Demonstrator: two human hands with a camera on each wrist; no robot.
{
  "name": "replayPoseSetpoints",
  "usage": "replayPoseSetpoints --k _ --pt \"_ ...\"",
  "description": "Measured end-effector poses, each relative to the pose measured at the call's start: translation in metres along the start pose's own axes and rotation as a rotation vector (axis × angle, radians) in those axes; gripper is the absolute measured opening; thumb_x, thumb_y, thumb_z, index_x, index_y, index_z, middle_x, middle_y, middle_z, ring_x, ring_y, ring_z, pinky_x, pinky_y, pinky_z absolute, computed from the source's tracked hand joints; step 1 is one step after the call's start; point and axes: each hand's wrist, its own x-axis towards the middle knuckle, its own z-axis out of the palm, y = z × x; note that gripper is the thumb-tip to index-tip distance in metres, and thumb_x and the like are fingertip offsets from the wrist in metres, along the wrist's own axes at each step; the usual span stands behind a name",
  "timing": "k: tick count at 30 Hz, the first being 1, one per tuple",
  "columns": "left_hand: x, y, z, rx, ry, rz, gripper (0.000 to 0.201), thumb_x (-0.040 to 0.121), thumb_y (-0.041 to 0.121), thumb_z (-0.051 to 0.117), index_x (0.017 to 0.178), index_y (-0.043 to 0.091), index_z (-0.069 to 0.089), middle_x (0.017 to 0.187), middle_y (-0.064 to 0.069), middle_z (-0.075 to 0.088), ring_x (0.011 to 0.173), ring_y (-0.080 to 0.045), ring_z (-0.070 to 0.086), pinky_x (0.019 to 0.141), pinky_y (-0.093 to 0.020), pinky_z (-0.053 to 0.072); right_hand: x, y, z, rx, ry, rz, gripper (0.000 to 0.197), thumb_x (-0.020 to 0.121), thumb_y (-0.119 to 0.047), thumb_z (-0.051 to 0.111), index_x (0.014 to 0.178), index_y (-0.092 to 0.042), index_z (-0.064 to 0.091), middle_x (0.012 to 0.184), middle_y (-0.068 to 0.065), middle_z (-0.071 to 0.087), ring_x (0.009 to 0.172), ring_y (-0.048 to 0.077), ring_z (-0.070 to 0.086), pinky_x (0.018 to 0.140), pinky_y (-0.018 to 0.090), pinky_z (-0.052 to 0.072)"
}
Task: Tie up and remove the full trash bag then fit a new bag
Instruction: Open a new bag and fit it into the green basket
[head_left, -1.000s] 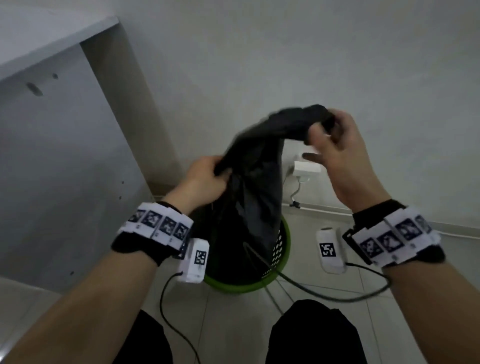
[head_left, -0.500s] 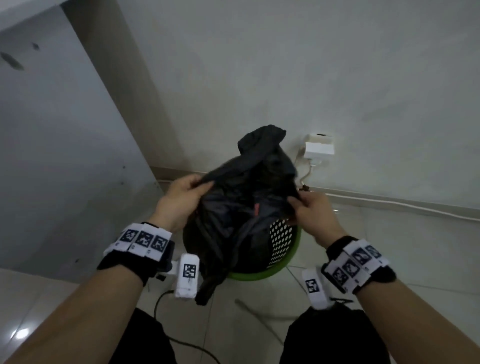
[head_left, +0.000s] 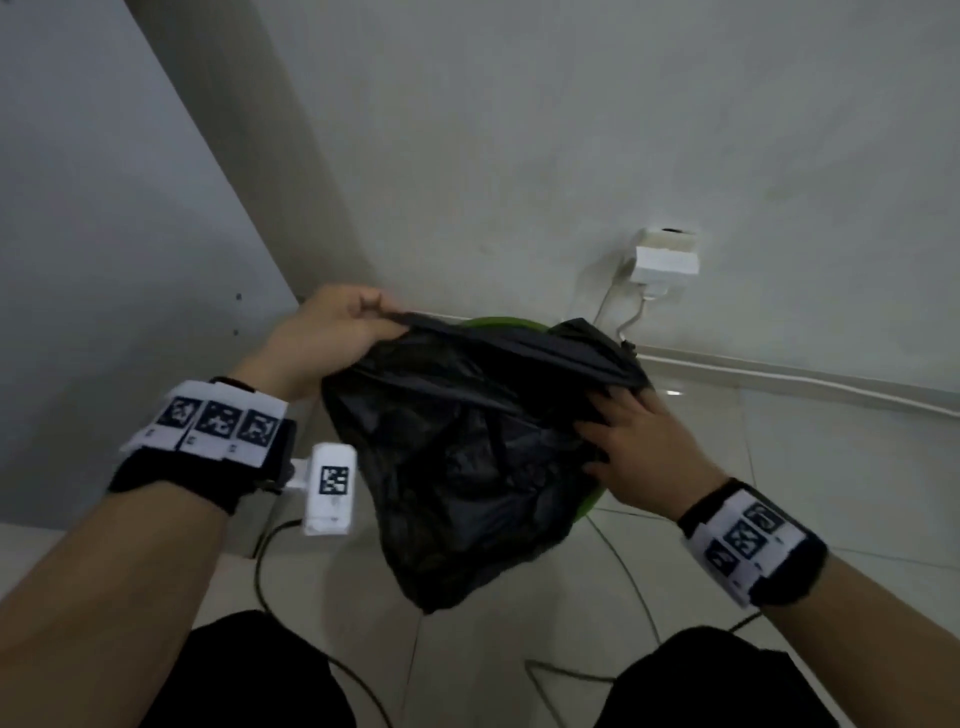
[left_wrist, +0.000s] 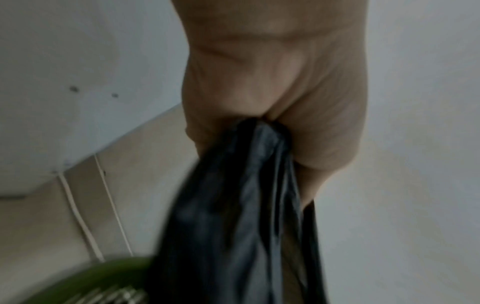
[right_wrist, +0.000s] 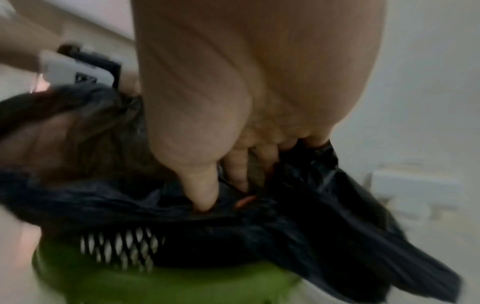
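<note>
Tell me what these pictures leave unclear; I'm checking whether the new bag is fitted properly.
- Green bin: head view shows only slivers of rim; the black bag covers the rest.
- Inside of the bin: hidden by the bag in every view.
- Left hand: left wrist view shows it gripping bunched bag; the fingertips are hidden.
- Right hand: motion blur; whether it grips or just presses the bag is unclear.
- Bin's base: cut off by the frame edge.

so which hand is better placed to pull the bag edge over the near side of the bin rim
Right, probably. The right hand already lies on the black bag at the bin's near right rim, fingers tucked into the plastic. The left hand grips the far-left edge, holding it taut.
</note>
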Motion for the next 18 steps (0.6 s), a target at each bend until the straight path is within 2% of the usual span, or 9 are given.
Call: replayPoseSetpoints --k 2,4,6,7,9,11,14,16,18 --pt "0.002 -0.017 -0.013 0.331 -0.036 0.066 0.012 0.083 0.017 0.076 0.073 0.017 0.069 0.055 0.016 0.067 0.053 0.003 0.056 0.055 -0.006 0.041 -0.015 0.01 -0.003 -0.005 0.125 -0.019 0.024 0.084 -0.029 0.057 0.095 -0.016 0.074 0.121 0.01 0.068 0.119 0.037 0.058 0.093 0.048 0.047" --pt "0.003 -0.034 -0.02 0.549 -0.12 0.082 0.019 0.08 0.03 0.078 0.068 0.018 0.07 0.056 0.014 0.066 0.053 0.004 0.056 0.056 -0.012 0.042 -0.028 0.009 -0.01 0.098 0.427 -0.054 0.018 0.09 -0.019 0.062 0.099 -0.011 0.075 0.11 0.009 0.071 0.101 0.037 0.065 0.082 0.044 0.05" --pt "0.0 -0.043 -0.026 0.511 -0.246 0.035 0.025 0.084 0.03 0.073 0.066 0.014 0.069 0.06 0.004 0.063 0.058 -0.005 0.056 0.058 -0.021 0.041 -0.037 0.006 -0.021 0.149 0.608 0.029 0.033 0.088 -0.022 0.071 0.118 -0.008 0.071 0.115 0.013 0.068 0.096 0.036 0.065 0.08 0.043 0.053" --pt "-0.003 -0.046 -0.029 0.367 -0.3 0.001 0.022 0.087 0.024 0.072 0.068 0.013 0.069 0.065 -0.001 0.063 0.062 -0.01 0.057 0.059 -0.021 0.042 -0.04 0.006 -0.028 0.154 0.645 0.12 0.046 0.085 -0.024 0.074 0.128 -0.009 0.066 0.119 0.015 0.065 0.095 0.035 0.065 0.078 0.043 0.055" --pt "-0.01 -0.048 -0.034 -0.065 -0.365 -0.054 0.006 0.081 0.014 0.076 0.077 0.016 0.073 0.074 -0.004 0.068 0.069 -0.012 0.063 0.063 -0.016 0.05 -0.04 0.013 -0.038 0.164 0.647 0.264 0.05 0.08 -0.024 0.071 0.129 -0.014 0.065 0.112 0.012 0.065 0.088 0.034 0.063 0.07 0.042 0.056" --pt "-0.01 -0.046 -0.041 -0.334 -0.416 -0.096 0.025 0.067 0.026 0.085 0.085 0.015 0.072 0.081 -0.005 0.071 0.07 -0.012 0.067 0.064 -0.018 0.055 -0.041 0.026 -0.042 0.249 0.606 0.237 0.037 0.076 -0.028 0.058 0.106 -0.017 0.076 0.083 0.001 0.067 0.078 0.029 0.057 0.074 0.042 0.051" --pt "-0.004 -0.038 -0.048 -0.283 -0.481 -0.193 0.048 0.058 0.041 0.09 0.095 0.014 0.075 0.091 -0.008 0.075 0.074 -0.016 0.072 0.065 -0.022 0.058 -0.041 0.042 -0.057 0.693 0.478 0.239 0.018 0.087 -0.032 0.059 0.079 -0.024 0.072 0.069 -0.003 0.063 0.072 0.017 0.057 0.075 0.034 0.047" --pt "0.003 -0.032 -0.047 -0.139 -0.452 -0.275 0.036 0.073 0.032 0.079 0.101 0.011 0.076 0.097 -0.011 0.076 0.078 -0.018 0.073 0.066 -0.022 0.059 -0.036 0.048 -0.064 1.222 0.36 0.282 0.017 0.094 -0.013 0.061 0.08 -0.015 0.07 0.066 -0.005 0.067 0.063 0.006 0.059 0.062 0.019 0.048" --pt "0.013 -0.029 -0.037 0.019 -0.325 -0.265 0.013 0.087 0.014 0.066 0.094 0.006 0.073 0.091 -0.011 0.075 0.072 -0.013 0.071 0.064 -0.018 0.057 -0.021 0.06 -0.053 1.519 0.249 0.355 0.021 0.095 0.0 0.058 0.083 -0.015 0.065 0.067 -0.006 0.068 0.06 0.005 0.06 0.056 0.015 0.049"
